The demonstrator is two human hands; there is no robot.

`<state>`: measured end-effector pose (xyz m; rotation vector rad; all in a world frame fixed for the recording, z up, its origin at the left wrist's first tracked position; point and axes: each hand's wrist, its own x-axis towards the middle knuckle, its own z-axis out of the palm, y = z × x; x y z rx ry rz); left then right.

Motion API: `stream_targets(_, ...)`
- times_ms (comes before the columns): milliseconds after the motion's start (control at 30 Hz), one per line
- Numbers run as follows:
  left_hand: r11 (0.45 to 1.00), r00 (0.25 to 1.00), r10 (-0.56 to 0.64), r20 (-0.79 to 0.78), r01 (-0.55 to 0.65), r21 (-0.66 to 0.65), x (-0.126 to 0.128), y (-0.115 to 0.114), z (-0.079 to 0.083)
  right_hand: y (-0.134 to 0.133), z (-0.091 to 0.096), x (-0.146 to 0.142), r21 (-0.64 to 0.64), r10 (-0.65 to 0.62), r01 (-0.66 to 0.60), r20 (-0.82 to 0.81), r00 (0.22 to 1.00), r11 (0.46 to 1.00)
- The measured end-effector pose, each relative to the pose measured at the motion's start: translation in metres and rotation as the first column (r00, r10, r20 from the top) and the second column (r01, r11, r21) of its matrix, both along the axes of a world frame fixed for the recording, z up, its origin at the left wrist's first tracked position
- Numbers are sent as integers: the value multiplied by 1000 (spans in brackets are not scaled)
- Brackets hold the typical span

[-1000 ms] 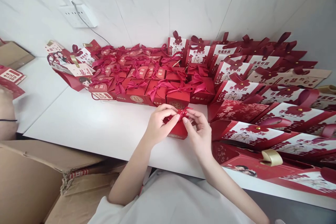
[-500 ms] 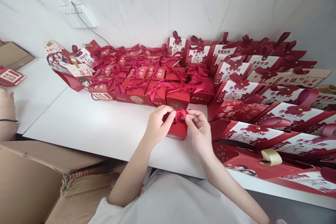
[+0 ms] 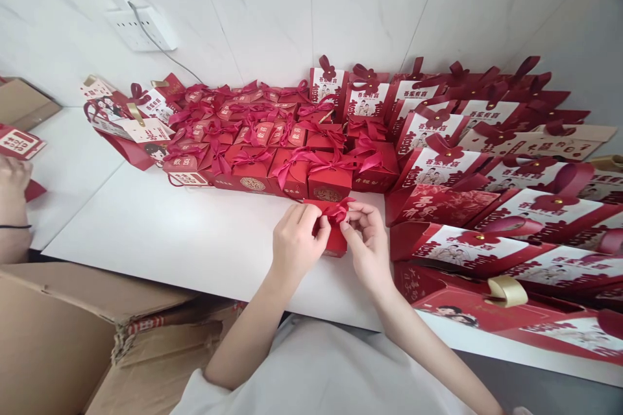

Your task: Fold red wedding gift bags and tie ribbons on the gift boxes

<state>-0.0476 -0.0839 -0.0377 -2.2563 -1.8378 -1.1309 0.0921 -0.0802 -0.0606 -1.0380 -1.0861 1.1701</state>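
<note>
Left grip (image 3: 296, 243) and right grip (image 3: 368, 248), both pinched closed around the ribbon (image 3: 335, 211), have drawn closer together. Between them the small red box (image 3: 335, 241) sits on the tabletop (image 3: 195, 233). The bow looks tighter, though it is partly hidden.

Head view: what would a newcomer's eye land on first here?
A mass of red: rows of ribbon-tied boxes stand at the back of the white table, and gift bags crowd its right side. In front of them, the left hand and right hand pinch the ribbon on one small red box.
</note>
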Motion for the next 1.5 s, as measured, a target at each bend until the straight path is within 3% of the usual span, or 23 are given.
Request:
stream_targets(100,998,997,-62,-44,63,11,2,-3,-1,-1,7,1,50,13,-24,204,979,998)
stream_targets(267,981,986,-115,121,132,-140,3,-4,8,0,14,-2,44,-29,12,414,910,999)
stream_targets(367,977,986,-100,136,123,-172,2,-3,11,3,15,-4,51,-69,51,475,877,997)
stream_targets(567,981,986,-80,143,103,-163,-1,-1,13,4,14,-1,181,-251,183,508,824,966)
stream_targets(767,980,980,-117,162,140,-139,-4,1,12,9,17,2,55,-103,88,434,895,995)
stream_targets(967,986,981,-50,185,78,-146,-4,2,11,6,18,4,131,-103,63,326,940,989)
stream_targets(1133,995,998,-14,66,20,-101,1,2,7,4,12,6,43,112,-116,95,989,992)
stream_targets(1500,999,994,25,-107,-21,38,5,2,4,7,10,4,-45,54,-54,-1,999,998)
